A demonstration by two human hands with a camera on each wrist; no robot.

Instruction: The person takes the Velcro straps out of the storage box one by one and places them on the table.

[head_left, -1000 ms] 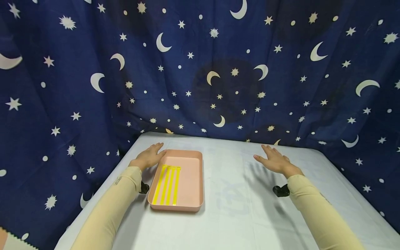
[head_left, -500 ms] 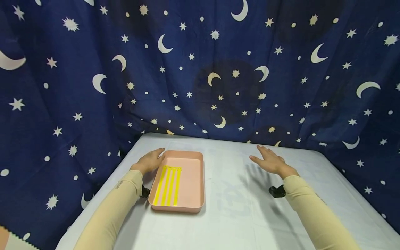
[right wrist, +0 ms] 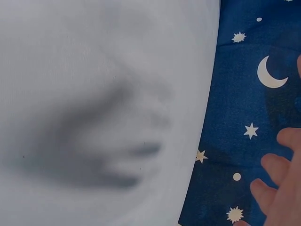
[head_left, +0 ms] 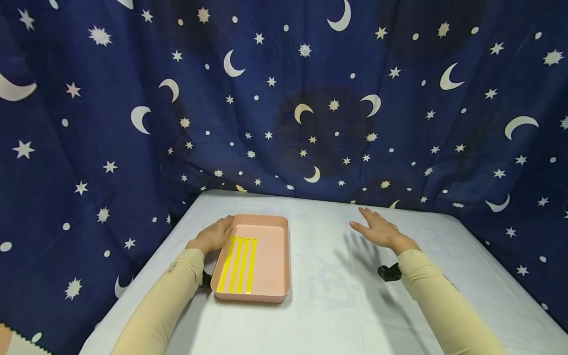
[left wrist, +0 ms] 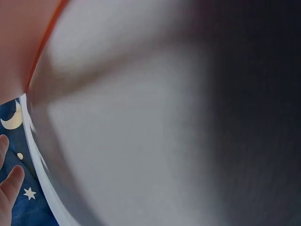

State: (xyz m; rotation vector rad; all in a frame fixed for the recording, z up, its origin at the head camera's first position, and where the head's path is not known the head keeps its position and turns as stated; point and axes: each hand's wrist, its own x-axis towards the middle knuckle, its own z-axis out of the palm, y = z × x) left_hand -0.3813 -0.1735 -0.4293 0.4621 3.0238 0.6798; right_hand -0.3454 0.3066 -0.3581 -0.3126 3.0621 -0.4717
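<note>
A shallow pink tray [head_left: 271, 256] sits on the left half of the white table [head_left: 341, 301], with several yellow strips [head_left: 239, 264] lying side by side along its left side. My left hand [head_left: 214, 234] lies at the tray's far left corner, fingers relaxed along the rim and holding nothing. My right hand [head_left: 378, 229] hovers flat above the table to the right of the tray, fingers straight, casting a shadow [right wrist: 108, 141] on the cloth. In the left wrist view the image is blurred: the tray's corner [left wrist: 19, 42] shows at the top left and fingertips [left wrist: 9, 183] at the bottom left.
A dark blue curtain [head_left: 310, 98] printed with moons and stars closes in the table at the back and on both sides. Black wrist camera mounts [head_left: 389, 272] sit under both beige sleeves. The table's far edge [right wrist: 207, 117] meets the curtain.
My right hand has drifted left and a little further from me. My left hand has settled slightly closer to the tray's far left corner. The tray and strips have not moved.
</note>
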